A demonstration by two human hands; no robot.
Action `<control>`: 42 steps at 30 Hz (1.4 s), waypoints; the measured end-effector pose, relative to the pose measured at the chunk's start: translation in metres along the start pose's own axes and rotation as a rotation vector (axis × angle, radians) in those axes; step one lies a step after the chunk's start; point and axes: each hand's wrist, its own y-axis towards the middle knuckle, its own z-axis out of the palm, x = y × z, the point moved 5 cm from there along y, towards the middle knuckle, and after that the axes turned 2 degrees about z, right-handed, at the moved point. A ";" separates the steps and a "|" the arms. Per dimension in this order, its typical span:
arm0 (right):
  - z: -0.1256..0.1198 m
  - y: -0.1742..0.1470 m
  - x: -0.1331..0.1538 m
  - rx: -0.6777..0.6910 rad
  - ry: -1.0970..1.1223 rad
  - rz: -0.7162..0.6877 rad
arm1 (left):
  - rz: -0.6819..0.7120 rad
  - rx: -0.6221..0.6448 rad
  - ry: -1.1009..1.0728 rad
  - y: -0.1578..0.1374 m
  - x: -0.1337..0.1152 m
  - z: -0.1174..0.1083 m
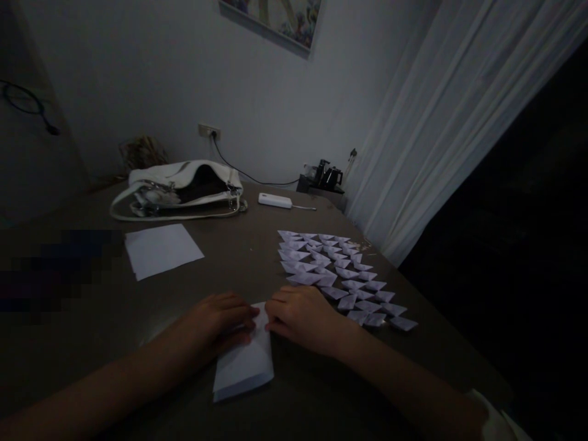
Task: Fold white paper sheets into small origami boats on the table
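From the person's head, the single camera looks forward and down across the tabletop (239, 254), with the left hand (223, 318) and right hand (298, 315) near it at lower centre. Its wide view reaches the wall (151, 79) beyond and the sheer curtain (427, 122) at right.

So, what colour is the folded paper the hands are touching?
White; the folded paper shows best in the head view.

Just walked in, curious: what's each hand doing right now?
Left hand: partly curled, touching the folded white paper sheet; grip unclear.
Right hand: curled at that sheet's edge; grip unclear.
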 end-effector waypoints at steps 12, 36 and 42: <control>-0.018 -0.015 0.024 0.147 -0.008 -0.087 | 0.004 -0.017 -0.007 -0.002 0.001 0.000; -0.018 -0.022 0.023 0.099 0.150 -0.038 | -0.022 0.011 -0.005 -0.002 -0.005 -0.004; -0.004 -0.014 0.021 0.057 0.087 -0.010 | -0.049 0.031 -0.002 -0.001 -0.008 -0.007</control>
